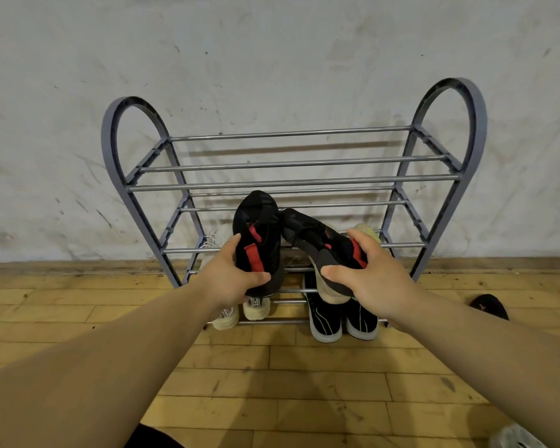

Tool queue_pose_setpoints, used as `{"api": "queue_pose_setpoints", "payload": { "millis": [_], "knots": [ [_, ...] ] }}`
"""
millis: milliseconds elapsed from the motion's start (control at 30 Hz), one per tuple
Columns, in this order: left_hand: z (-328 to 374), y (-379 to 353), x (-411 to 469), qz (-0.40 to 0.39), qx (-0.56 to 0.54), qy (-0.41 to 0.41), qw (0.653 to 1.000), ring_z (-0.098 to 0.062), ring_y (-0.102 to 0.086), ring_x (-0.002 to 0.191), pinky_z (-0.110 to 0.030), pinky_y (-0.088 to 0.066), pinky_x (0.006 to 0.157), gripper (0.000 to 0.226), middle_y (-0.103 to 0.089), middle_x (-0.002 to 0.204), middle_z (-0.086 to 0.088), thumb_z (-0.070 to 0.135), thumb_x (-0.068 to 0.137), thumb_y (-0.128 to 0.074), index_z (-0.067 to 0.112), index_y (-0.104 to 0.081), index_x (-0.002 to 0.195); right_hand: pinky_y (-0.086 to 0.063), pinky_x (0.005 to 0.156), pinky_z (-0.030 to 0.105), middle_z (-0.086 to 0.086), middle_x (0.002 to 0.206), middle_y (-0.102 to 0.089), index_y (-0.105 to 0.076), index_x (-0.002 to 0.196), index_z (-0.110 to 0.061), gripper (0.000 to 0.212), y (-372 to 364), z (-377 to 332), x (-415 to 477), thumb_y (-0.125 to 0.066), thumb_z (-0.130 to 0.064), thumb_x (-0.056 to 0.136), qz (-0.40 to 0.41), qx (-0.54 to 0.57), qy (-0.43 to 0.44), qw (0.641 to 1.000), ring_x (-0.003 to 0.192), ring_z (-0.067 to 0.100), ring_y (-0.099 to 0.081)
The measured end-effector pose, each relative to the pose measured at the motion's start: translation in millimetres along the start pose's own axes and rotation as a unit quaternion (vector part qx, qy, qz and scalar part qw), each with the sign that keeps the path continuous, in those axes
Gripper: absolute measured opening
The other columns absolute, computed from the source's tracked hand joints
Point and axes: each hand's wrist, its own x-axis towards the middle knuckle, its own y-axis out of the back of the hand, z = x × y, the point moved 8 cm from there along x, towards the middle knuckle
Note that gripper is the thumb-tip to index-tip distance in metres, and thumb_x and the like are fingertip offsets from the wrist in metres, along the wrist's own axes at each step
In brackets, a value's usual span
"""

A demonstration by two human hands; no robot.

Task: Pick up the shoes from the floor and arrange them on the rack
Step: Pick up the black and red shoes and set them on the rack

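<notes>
A grey shoe rack (291, 182) with metal bars stands against the wall. My left hand (228, 276) grips the heel of a black shoe with red trim (259, 221), toe pointing up toward the rack. My right hand (366, 279) grips the heel of the matching black and red shoe (307, 232), which is tilted on its side so that its pale sole shows. Both shoes hang in front of the middle shelves, their toes touching. The top shelf holds nothing.
On the bottom shelf sit a pair of cream sneakers (256, 307) at the left and a pair of black shoes with grey soles (325, 321) at the right. A dark shoe (488, 305) lies on the wooden floor at the right, a pale one (518, 436) at the lower right corner.
</notes>
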Motion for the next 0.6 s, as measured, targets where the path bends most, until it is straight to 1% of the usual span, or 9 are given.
{"api": "queue_pose_setpoints", "payload": {
  "millis": [67, 133, 167, 200, 233, 300, 333, 500, 600],
  "knots": [
    [-1, -2, 1, -0.015, -0.06, 0.016, 0.998, -0.028, -0.06, 0.115, -0.036, -0.057, 0.073, 0.104, -0.047, 0.152, -0.003, 0.012, 0.085, -0.082, 0.039, -0.017, 0.161, -0.04, 0.089, 0.018, -0.034, 0.105, -0.046, -0.027, 0.158, -0.04, 0.09, 1, 1, 0, -0.081, -0.037, 0.086, -0.012, -0.016, -0.002, 1.0, 0.106, 0.007, -0.054],
    [-1, -3, 1, -0.03, -0.057, 0.019, 0.998, -0.03, -0.061, 0.118, -0.033, -0.054, 0.07, 0.099, -0.052, 0.146, -0.004, 0.014, 0.085, -0.081, 0.04, -0.02, 0.16, -0.041, 0.073, 0.005, -0.034, 0.105, -0.046, -0.024, 0.158, -0.039, 0.093, -2, -3, -1, -0.082, -0.034, 0.085, -0.036, -0.041, 0.0, 0.999, 0.093, -0.004, -0.055],
    [-1, -4, 1, -0.038, -0.059, 0.023, 0.997, -0.03, -0.061, 0.118, -0.033, -0.055, 0.071, 0.097, -0.054, 0.143, -0.003, 0.013, 0.086, -0.081, 0.04, -0.023, 0.159, -0.042, 0.067, 0.003, -0.035, 0.105, -0.046, -0.023, 0.158, -0.04, 0.095, -4, -2, -1, -0.083, -0.033, 0.085, -0.05, -0.052, -0.002, 0.997, 0.089, -0.008, -0.054],
    [-3, -5, 1, -0.045, -0.066, 0.03, 0.996, -0.03, -0.061, 0.118, -0.036, -0.057, 0.076, 0.095, -0.055, 0.141, -0.003, 0.011, 0.086, -0.08, 0.041, -0.025, 0.158, -0.044, 0.069, 0.003, -0.032, 0.108, -0.049, -0.023, 0.158, -0.041, 0.097, -7, -2, -2, -0.084, -0.034, 0.082, -0.063, -0.061, -0.003, 0.996, 0.09, -0.007, -0.055],
    [-4, -5, 2, -0.052, -0.077, 0.035, 0.995, -0.03, -0.061, 0.118, -0.04, -0.058, 0.082, 0.095, -0.055, 0.139, -0.002, 0.008, 0.086, -0.08, 0.04, -0.027, 0.158, -0.046, 0.079, 0.007, -0.026, 0.118, -0.054, -0.02, 0.159, -0.041, 0.104, -10, 1, -2, -0.086, -0.037, 0.079, -0.074, -0.069, -0.006, 0.995, 0.098, -0.002, -0.058],
    [-4, -5, 2, -0.057, -0.103, 0.038, 0.992, -0.031, -0.062, 0.117, -0.049, -0.058, 0.093, 0.096, -0.056, 0.138, -0.004, 0.001, 0.085, -0.078, 0.039, -0.028, 0.158, -0.05, 0.099, 0.027, -0.01, 0.141, -0.053, -0.012, 0.161, -0.043, 0.119, -16, 7, -2, -0.089, -0.044, 0.071, -0.092, -0.087, -0.016, 0.992, 0.118, 0.015, -0.059],
    [-4, -4, 1, -0.057, -0.112, 0.037, 0.991, -0.032, -0.062, 0.117, -0.052, -0.056, 0.096, 0.098, -0.055, 0.139, -0.005, -0.003, 0.085, -0.077, 0.038, -0.027, 0.158, -0.05, 0.103, 0.033, -0.008, 0.144, -0.051, -0.011, 0.161, -0.043, 0.121, -18, 8, -2, -0.09, -0.045, 0.068, -0.096, -0.09, -0.019, 0.991, 0.122, 0.018, -0.058],
    [-3, 12, -1, -0.051, -0.135, 0.026, 0.989, -0.032, -0.063, 0.117, -0.052, -0.056, 0.096, 0.099, -0.053, 0.146, -0.008, -0.006, 0.085, -0.075, 0.039, -0.026, 0.158, -0.052, 0.097, 0.037, -0.016, 0.116, -0.062, -0.041, 0.145, -0.042, 0.083, -20, -4, 5, -0.087, -0.031, 0.076, -0.024, 0.056, -0.034, 0.998, 0.106, 0.013, -0.063],
    [-5, 36, 5, -0.034, -0.129, 0.011, 0.991, -0.03, -0.067, 0.113, -0.051, -0.058, 0.093, 0.101, -0.058, 0.14, -0.007, -0.006, 0.083, -0.077, 0.042, -0.028, 0.157, -0.049, 0.106, 0.042, -0.015, 0.129, -0.059, -0.035, 0.15, -0.045, 0.088, -38, -15, 15, -0.085, -0.04, 0.078, 0.001, 0.075, -0.021, 0.997, 0.118, 0.016, -0.059]
  ]
}}
